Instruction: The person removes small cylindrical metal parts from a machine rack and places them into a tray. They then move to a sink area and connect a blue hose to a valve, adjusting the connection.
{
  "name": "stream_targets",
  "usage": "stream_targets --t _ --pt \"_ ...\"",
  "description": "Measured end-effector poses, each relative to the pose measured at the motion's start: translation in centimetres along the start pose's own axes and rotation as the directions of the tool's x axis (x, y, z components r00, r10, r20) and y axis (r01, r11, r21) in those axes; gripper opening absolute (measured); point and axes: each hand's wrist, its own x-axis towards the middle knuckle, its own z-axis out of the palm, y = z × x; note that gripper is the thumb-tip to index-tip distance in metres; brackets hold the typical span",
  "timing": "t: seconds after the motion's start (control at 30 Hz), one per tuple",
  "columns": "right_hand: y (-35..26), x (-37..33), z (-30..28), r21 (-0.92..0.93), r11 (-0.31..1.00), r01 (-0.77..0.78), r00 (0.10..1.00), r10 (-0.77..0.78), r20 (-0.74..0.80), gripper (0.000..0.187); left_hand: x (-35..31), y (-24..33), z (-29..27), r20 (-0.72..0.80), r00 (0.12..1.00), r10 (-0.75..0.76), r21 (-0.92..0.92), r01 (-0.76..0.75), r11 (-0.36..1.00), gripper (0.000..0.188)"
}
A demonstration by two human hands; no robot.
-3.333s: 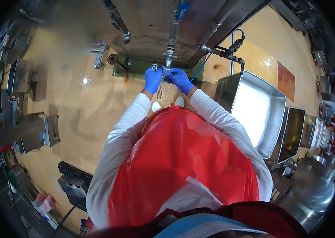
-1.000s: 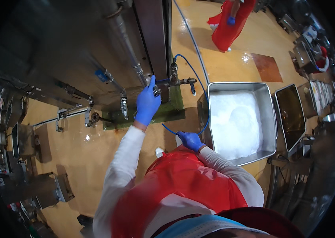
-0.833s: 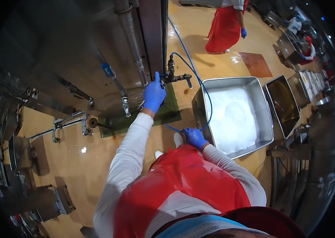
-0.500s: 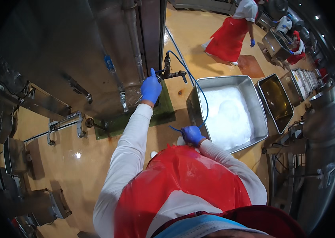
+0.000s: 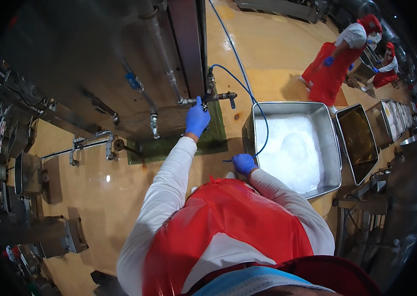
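Note:
My left hand [image 5: 198, 121], in a blue glove, is at the metal valve [image 5: 206, 101] on the pipework beside the steel cabinet. One finger points up and the others curl round the valve's handle, partly hidden. My right hand [image 5: 243, 164], also gloved in blue, is closed on a thin blue hose [image 5: 267, 129] near its free end, which sticks out to the left. From the valve fitting the hose arcs over the left side of a rectangular metal tub [image 5: 298, 104]. White, foam-like stuff [image 5: 292, 150] fills much of that tub.
A second metal tub [image 5: 359, 133] with a brownish-gold inside stands to the right. Beyond it is a container [image 5: 391, 118] of pale items. People in red aprons [image 5: 328, 74] are at the upper right. A steel cabinet [image 5: 105, 54] with pipes rises at the upper left, above a green floor patch [image 5: 156, 153].
The view has shifted, so the tubs and cabinet sit slightly further right. My left hand has closed in on the valve. A person in a red apron has moved right and bent forward.

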Motion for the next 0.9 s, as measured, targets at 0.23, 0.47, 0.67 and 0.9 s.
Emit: stream_targets --t 0.23,0.47,0.67,0.9 --pt "2.5 0.5 0.2 0.050 0.999 0.008 1.000 -0.007 -0.020 0.016 -0.3 1.8 3.3 0.011 0.999 -0.049 -0.051 0.049 0.997 0.070" --pt "3.1 2.8 0.5 0.043 0.996 0.076 0.996 -0.074 -0.046 0.018 -0.8 0.5 3.1 0.044 0.998 -0.045 -0.414 0.059 0.908 0.062" --pt "3.0 3.4 -1.5 0.102 0.992 0.071 0.969 -0.045 -0.244 0.018 -7.4 -8.4 1.8 0.325 0.889 -0.323 -0.942 0.273 -0.194 0.027" --pt "-9.5 2.9 -11.8 0.304 0.870 0.388 0.847 -0.207 -0.490 0.026 -15.3 -20.1 2.3 0.290 0.768 -0.571 -0.948 0.150 -0.279 0.025"
